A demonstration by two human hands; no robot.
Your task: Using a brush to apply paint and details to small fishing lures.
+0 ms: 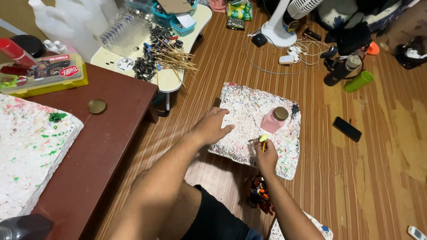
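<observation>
While the left hand [212, 126] lies flat and released, palm down, on the near left edge of the paint-spattered foam board [249, 111], the right hand [267, 155] has its grip clenched around a thin yellow stick [263, 146] at the board's near edge. The stick stands roughly upright between the fingers, and its tip carries a small pale yellow-green piece [263, 138]; whether that piece touches the board cannot be told. The board itself lies on the striped wooden floor [378, 178]. Near the board's far right corner stands a pink jar [273, 120] with a gold lid, well inside the edge and just beyond the right hand. Below the right forearm, on the floor by the board's near edge, sits a small heap of multicoloured bits [259, 195].

To the left stands a low brown counter [111, 133]. A round gold lid [97, 106] rests near its far right corner, a second spattered white foam slab [26, 151] covers its near left part, and a yellow tray of small items [44, 75] sits at its far left edge. Beyond it, a cream lap table [169, 78] carries a bundle of wooden skewers [175, 58]. On the floor to the right lie a black phone [347, 129] and a green cup [358, 81], both well apart from the board.
</observation>
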